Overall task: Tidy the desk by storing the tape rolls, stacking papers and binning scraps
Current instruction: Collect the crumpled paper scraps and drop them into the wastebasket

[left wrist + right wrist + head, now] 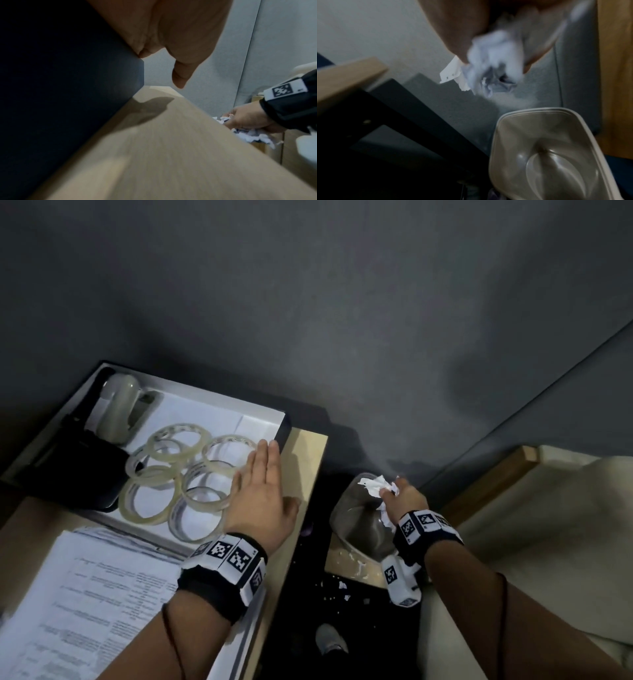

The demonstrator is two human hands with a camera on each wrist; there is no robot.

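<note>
Tape rolls (pixel 178 481): stored, by the look of it, lying overlapped inside the open box (pixel 281 419) at the far left of the counter (pixel 305 460), beside a grey tape dispenser (pixel 118 405) in the box's far corner. Papers (pixel 85 594): gathered into a printed stack on the near left of the counter, just in front of the box; squareness of the edges not fully judgeable from the head view. Left hand (pixel 260 494): flat, fingers (pixel 263 453) straight and together, holding nothing, resting over the right wall of the box with the thumb hanging free past the dark outer side in the left wrist view. Right hand (pixel 406 496): fingers curled round a crumpled wad of paper scraps (pixel 378 486), held off the right edge of the counter above the open mouth of the bin (pixel 505 121), not yet released. Bin: standing on the floor between the counter and a pale bed or seat at right, interior visible and apparently holding no scraps, though the right wrist view is blurred. Small white flecks (pixel 342 585): scattered on the dark floor near the bin; probably stray scraps. Progress estimate: storing and stacking essentially complete, binning in hand. Remaining: release of the wad into the bin, collection of the floor flecks, possibly closing of the box; no lid visible.
</note>
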